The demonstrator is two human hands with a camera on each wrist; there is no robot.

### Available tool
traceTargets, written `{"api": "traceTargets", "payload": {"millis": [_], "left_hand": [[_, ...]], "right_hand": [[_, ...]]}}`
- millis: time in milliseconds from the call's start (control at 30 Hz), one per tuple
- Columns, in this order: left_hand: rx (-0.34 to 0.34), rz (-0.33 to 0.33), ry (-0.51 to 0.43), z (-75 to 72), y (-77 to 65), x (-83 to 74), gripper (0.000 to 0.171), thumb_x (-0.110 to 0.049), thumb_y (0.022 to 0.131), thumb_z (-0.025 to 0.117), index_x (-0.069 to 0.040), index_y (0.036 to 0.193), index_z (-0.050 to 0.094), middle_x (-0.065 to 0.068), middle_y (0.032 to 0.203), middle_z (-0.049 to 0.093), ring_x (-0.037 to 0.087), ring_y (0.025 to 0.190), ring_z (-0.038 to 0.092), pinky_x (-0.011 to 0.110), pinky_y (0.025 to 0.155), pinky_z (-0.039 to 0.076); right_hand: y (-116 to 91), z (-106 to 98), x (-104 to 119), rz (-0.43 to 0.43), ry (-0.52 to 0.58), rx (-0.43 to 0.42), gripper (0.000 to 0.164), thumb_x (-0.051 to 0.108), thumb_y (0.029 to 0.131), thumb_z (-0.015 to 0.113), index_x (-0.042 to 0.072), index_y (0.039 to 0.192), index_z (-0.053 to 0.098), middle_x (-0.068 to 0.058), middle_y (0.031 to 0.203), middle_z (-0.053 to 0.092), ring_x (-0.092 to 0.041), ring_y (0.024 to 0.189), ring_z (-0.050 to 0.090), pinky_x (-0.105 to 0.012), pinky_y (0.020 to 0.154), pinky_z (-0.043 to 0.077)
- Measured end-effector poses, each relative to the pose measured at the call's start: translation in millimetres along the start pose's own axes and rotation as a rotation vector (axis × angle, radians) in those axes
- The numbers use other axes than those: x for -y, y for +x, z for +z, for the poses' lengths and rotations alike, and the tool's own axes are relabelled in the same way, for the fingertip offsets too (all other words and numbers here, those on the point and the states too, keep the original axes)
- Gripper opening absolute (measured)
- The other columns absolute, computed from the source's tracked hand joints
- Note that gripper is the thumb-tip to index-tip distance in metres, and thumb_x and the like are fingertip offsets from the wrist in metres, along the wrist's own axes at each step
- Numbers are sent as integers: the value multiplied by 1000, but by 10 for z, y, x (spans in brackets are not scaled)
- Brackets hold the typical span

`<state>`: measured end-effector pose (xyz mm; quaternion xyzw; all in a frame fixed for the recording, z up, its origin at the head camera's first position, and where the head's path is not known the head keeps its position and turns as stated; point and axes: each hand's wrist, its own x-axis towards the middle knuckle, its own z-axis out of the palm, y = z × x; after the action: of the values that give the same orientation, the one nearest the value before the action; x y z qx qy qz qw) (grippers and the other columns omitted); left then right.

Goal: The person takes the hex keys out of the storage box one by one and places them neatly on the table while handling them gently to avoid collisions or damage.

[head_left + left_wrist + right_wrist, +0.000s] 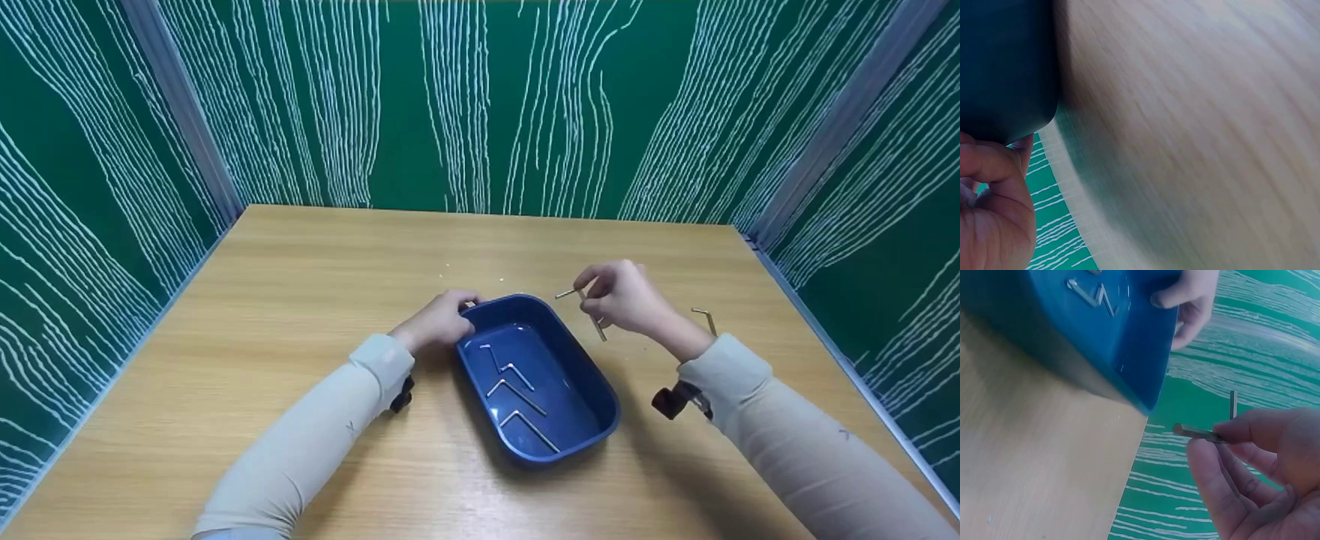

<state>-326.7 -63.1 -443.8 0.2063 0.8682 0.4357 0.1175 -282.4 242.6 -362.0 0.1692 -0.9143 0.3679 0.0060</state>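
A blue rectangular tray (540, 351) sits at an angle in front of me, with several L-shaped hex keys (536, 430) lying on its floor. My left hand (439, 319) grips the tray's far left corner; the right wrist view shows its thumb inside the wall and fingers outside. Beyond the tray's right rim, my right hand (626, 298) pinches another hex key (1192, 432) between thumb and fingertips, above the table. Its long arm slants down and its short arm points left in the head view. In the left wrist view the tray's outer wall (1008, 67) covers part of the left fingers.
One more hex key (709, 321) lies on the wooden table (315, 285), partly hidden behind my right forearm. Small pale specks dot the tabletop beyond the tray. Green panels with white wavy lines (465, 112) enclose the back and both sides.
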Motion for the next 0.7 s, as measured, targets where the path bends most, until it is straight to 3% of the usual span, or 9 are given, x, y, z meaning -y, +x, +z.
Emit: {"api": "traceTargets", "payload": {"millis": [333,567,700], "left_hand": [[-1,7,16,0,6,-11,44,8,86,57,-7,125,71,15,115,72,25,100,64,36,91,55],[-8,25,43,4,20,-4,44,8,82,59,-4,123,71,13,105,73,20,90,62,29,78,50],[-11,26,42,8,25,-3,43,8,82,59,-4,122,71,12,105,72,20,89,62,28,78,49]], "right_hand": [[23,-166,-111,91,28,-39,20,-8,94,71,-8,113,74,-21,89,77,-13,66,69,-24,58,60],[24,-243,-202,130,36,-61,22,-6,95,70,-6,116,73,-20,92,76,-13,66,70,-23,60,61],[21,-281,-245,142,42,-70,22,-6,95,69,-6,117,72,-18,91,76,-14,68,69,-23,61,61]]}}
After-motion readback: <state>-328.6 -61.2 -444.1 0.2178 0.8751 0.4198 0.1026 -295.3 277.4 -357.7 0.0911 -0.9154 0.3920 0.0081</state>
